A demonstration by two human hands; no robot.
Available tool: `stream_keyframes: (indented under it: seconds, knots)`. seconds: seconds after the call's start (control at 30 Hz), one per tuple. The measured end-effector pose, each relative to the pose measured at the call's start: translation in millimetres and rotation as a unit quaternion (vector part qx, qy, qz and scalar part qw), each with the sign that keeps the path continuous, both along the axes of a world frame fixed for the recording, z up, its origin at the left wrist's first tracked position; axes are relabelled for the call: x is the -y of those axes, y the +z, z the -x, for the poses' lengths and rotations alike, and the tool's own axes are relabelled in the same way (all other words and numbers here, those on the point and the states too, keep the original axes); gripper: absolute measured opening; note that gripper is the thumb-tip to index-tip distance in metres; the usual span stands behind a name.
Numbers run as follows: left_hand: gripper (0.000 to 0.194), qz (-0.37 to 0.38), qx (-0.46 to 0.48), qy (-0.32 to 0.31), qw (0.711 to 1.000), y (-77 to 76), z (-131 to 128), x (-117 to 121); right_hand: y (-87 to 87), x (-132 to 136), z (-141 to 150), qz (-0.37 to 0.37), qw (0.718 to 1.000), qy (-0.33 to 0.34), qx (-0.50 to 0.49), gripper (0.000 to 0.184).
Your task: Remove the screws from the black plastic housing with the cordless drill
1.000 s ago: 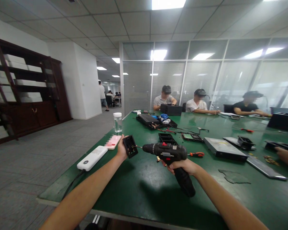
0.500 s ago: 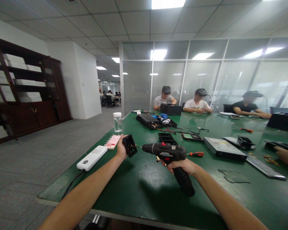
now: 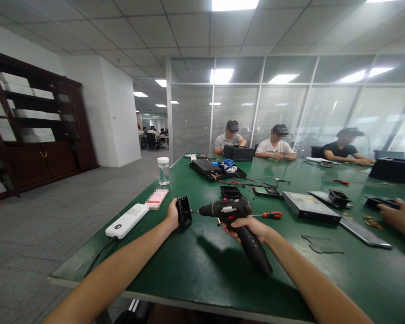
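My left hand (image 3: 173,213) grips a small black plastic housing (image 3: 184,211) by its left side, above the green table (image 3: 162,270). Its hollow side is turned partly to the right. In my right hand (image 3: 248,227) is a black cordless drill (image 3: 227,209), held by its handle and pointing left. The drill's thin bit reaches to the right side of the housing; whether it touches a screw is too small to tell. Behind the drill lie a black plastic frame (image 3: 231,192) and an orange-handled screwdriver (image 3: 272,215).
A white power bank-like device (image 3: 126,221), a phone (image 3: 157,198) and a clear jar (image 3: 163,172) line the left edge. Rightward lie a metal drive (image 3: 311,208), a circuit board (image 3: 266,191) and a dark thin sheet (image 3: 320,245). Another person's hand (image 3: 401,215) is at far right.
My left hand has turned the housing so its hollow faces more to the right. The drill has tilted and shifted slightly left, with its bit still at the housing.
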State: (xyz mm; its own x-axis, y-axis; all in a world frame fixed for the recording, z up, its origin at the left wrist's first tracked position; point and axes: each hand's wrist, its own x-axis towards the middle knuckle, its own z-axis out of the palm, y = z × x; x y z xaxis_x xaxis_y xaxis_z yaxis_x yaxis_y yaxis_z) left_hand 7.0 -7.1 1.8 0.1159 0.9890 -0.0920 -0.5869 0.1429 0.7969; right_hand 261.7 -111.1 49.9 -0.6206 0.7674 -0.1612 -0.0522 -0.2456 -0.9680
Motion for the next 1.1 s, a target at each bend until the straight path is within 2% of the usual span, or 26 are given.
stream_keyframes:
  seconds: [0.17, 0.37, 0.8, 1.1]
  knots:
    - [0.035, -0.006, 0.002, -0.002, 1.0, -0.3, 3, -4, -4.8, 0, 4, -0.004, 1.0, -0.021, -0.005, 0.026]
    - [0.039, -0.008, -0.004, -0.02, 1.0, 0.1, 4, -4, 2.3, 9, 11, -0.047, 0.999, -0.016, 0.018, 0.027]
    - [0.039, 0.002, 0.01, -0.011, 1.0, 3.0, 6, -8, 18.5, 2, 16, -0.109, 0.988, 0.026, 0.103, 0.027]
    - [0.038, 0.002, -0.001, -0.017, 1.0, 4.1, 11, -11, 13.8, 4, 18, -0.109, 0.988, 0.005, 0.114, 0.025]
